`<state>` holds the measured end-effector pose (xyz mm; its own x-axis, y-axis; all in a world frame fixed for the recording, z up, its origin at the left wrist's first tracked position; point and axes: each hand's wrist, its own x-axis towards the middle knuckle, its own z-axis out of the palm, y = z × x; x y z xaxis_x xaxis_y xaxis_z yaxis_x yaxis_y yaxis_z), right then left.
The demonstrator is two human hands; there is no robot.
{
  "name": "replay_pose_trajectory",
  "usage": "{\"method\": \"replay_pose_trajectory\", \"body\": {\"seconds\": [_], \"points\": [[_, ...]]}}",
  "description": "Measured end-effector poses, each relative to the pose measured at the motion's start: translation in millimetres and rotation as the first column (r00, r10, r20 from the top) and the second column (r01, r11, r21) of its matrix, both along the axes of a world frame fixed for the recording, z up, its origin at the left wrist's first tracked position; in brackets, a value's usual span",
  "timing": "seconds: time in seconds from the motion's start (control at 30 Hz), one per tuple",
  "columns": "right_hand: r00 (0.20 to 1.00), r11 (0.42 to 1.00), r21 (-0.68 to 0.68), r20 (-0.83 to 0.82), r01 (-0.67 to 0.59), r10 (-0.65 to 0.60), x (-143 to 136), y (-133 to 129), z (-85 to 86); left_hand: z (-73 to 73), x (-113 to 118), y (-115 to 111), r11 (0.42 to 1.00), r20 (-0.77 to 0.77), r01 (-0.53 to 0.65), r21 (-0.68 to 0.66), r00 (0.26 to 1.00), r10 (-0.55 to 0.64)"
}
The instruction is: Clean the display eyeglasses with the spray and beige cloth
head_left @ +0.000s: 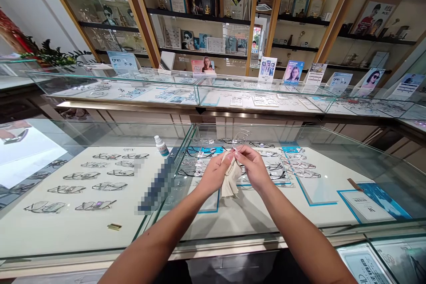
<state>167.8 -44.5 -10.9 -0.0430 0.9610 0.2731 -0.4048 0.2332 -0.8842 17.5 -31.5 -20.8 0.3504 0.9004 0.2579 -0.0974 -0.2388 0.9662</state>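
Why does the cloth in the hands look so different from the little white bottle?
The cloth is crumpled and hangs in folds, while the bottle keeps a firm, narrow-necked shape. The cloth is plain cream; the bottle is white with a blue label. The cloth is between the left hand and right hand; the bottle stands with no hand on it. Both are light-coloured.

Bare forearms [286, 215], bare fingers [250, 153], dark clothing [175, 272] below
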Motion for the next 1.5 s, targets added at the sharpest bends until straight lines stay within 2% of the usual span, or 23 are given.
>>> {"method": "replay_pose_trajectory", "body": {"seconds": [0.07,0.23,0.3,0.47,0.53,0.6,0.7,0.77,0.87,0.97,1.03,1.13,1.2,1.27,1.4,1.5], "points": [[1.000,1.000,-0.018,-0.031,0.000,0.000,1,1,0.1,2.3,-4,1,1.000,-0.005,0.030,0.006,1.000,-0.030],[0.994,0.991,-0.131,-0.113,-0.016,0.001,4,3,-0.9,8.1,-10,0,0.965,0.003,0.254,-0.061,0.967,-0.254],[0.994,0.992,-0.128,-0.107,-0.016,0.003,2,2,-0.1,5.9,-8,0,0.972,0.019,0.225,-0.068,0.974,-0.224],[0.999,0.999,-0.031,-0.037,-0.011,0.010,-3,-3,4.3,-1.2,0,2,1.000,0.010,0.007,0.016,1.000,-0.008],[0.999,1.000,-0.024,-0.035,-0.002,0.002,-2,-2,4.5,2.3,-4,3,1.000,-0.003,0.004,0.013,1.000,-0.004],[0.998,0.998,-0.068,-0.065,-0.008,0.004,0,1,3.3,9.5,-12,4,0.995,-0.019,0.101,-0.024,0.995,-0.102],[0.991,0.980,-0.189,-0.128,-0.053,0.029,3,4,0.6,19.2,-20,3,0.941,-0.044,0.325,-0.090,0.943,-0.330],[0.989,0.974,-0.218,-0.147,-0.064,0.033,3,5,-0.5,19.5,-18,2,0.928,-0.024,0.363,-0.091,0.930,-0.366],[0.994,0.990,-0.139,-0.112,-0.025,0.010,-1,3,-1.0,10.6,-7,1,0.980,0.027,0.194,-0.041,0.981,-0.193],[0.998,0.998,-0.067,-0.059,-0.007,0.003,-2,2,-1.4,2.2,0,3,0.999,0.022,0.032,-0.035,0.999,-0.031],[0.998,0.997,-0.070,-0.057,-0.011,0.007,-1,3,-1.9,2.0,-2,4,0.996,0.027,0.061,-0.070,0.998,-0.059],[0.994,0.989,-0.148,-0.105,-0.014,-0.002,2,5,-2.4,8.0,-9,3,0.955,0.070,0.266,-0.134,0.964,-0.258],[0.992,0.980,-0.200,-0.125,-0.021,-0.004,3,7,-2.4,11.1,-10,1,0.927,0.083,0.344,-0.151,0.939,-0.335],[0.995,0.981,-0.191,-0.103,-0.017,-0.002,3,6,-2.2,10.5,-7,0,0.944,0.078,0.295,-0.145,0.955,-0.286],[1.000,0.999,-0.050,0.005,0.021,-0.021,-2,3,-1.6,1.6,3,0,0.997,0.059,0.036,-0.074,0.998,-0.032],[0.999,1.000,-0.016,0.034,0.026,-0.026,-2,0,1.2,-2.1,4,3,0.997,0.042,-0.014,-0.075,0.999,0.017]]}}
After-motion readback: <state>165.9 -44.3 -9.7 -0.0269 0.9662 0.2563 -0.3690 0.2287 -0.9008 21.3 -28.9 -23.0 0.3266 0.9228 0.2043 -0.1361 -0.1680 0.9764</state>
